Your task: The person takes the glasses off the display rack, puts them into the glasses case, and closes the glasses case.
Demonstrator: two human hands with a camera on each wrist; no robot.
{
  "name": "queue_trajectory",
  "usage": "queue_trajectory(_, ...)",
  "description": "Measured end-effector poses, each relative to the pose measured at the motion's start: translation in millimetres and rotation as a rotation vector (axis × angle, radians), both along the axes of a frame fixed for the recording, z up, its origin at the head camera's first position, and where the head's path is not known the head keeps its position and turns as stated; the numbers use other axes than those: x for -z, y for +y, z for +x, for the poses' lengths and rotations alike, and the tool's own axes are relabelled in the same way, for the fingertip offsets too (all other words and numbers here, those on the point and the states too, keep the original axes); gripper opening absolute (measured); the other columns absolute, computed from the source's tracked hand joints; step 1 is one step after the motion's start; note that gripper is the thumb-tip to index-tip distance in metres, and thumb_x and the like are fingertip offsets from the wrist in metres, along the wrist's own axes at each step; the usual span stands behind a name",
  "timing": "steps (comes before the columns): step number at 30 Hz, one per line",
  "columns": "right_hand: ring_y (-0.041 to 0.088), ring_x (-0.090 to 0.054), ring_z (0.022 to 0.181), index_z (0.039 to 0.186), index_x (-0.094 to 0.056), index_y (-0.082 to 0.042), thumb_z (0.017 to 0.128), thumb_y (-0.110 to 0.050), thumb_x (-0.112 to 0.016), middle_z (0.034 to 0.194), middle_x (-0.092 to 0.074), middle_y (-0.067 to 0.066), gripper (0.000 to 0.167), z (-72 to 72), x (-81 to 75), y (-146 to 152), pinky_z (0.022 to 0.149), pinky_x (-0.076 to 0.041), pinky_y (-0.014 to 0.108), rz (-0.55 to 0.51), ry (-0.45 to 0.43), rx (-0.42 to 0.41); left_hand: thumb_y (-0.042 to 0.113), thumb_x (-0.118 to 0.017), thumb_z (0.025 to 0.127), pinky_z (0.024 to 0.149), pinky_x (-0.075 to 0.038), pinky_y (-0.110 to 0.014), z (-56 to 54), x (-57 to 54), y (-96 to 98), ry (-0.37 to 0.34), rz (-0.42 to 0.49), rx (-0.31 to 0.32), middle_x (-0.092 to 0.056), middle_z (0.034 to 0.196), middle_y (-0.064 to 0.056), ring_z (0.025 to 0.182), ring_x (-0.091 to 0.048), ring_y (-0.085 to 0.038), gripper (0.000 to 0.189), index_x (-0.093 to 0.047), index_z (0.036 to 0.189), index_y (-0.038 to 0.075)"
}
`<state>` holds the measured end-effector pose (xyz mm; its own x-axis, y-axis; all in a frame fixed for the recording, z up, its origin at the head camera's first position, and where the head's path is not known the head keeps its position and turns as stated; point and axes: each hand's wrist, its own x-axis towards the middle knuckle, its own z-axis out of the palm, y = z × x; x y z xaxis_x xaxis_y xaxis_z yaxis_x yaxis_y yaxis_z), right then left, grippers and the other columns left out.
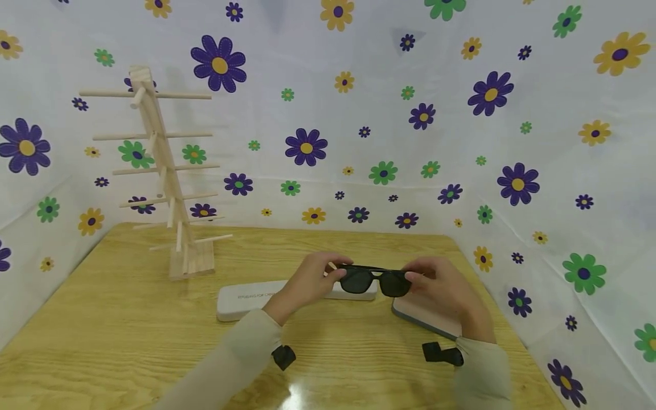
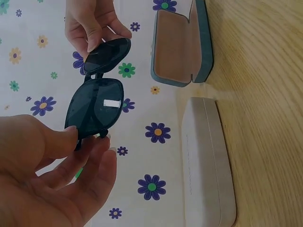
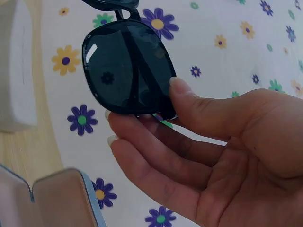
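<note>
Both hands hold a pair of dark sunglasses (image 1: 394,283) above the table, one at each outer end of the frame. My left hand (image 1: 310,279) pinches one end between thumb and fingers. At the other end, my right hand (image 1: 446,285) grips the frame, its thumb at the lens edge in the right wrist view. Through the lens there, the dark temple arms of the sunglasses (image 3: 125,66) show. Behind the left hand lies a closed white glasses case (image 1: 248,296). An open glasses case (image 2: 173,47) with a pinkish lining and teal edge lies by the right hand, partly hidden in the head view.
A wooden rack (image 1: 166,154) with several rows of pegs stands at the back left of the wooden table (image 1: 123,319). Flower-printed white cloth (image 1: 287,119) hangs behind and along the sides. Black straps (image 1: 284,357) show near both wrists.
</note>
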<state>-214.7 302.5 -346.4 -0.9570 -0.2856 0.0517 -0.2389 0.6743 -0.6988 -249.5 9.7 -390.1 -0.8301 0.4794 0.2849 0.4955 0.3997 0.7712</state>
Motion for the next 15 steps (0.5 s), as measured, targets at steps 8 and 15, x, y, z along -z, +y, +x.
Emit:
queue_trajectory(8, 0.024, -0.074, 0.083, 0.119, -0.069, 0.01, 0.101, -0.005, -0.062, 0.104, -0.076, 0.019, 0.025, 7.7, 4.4, 33.0, 0.075, -0.062, 0.029, 0.025, -0.072, -0.006, 0.006, -0.062, 0.103, 0.077, -0.057, -0.025, -6.5, 3.6, 35.5, -0.04, -0.011, 0.041, -0.073, 0.127, -0.007, 0.096, -0.069, -0.021, 0.026, -0.072, 0.127, 0.01)
queue_trajectory(15, 0.025, -0.074, 0.086, 0.122, -0.066, 0.012, 0.102, -0.002, -0.059, 0.109, -0.074, 0.023, 0.026, 10.5, 8.8, 54.7, 0.077, -0.063, 0.031, 0.009, -0.139, 0.012, 0.004, -0.062, 0.102, 0.064, -0.058, -0.02, -10.7, 15.0, 66.7, -0.117, 0.085, 0.026, -0.072, 0.122, -0.012, 0.079, -0.07, -0.018, 0.024, -0.074, 0.122, 0.006)
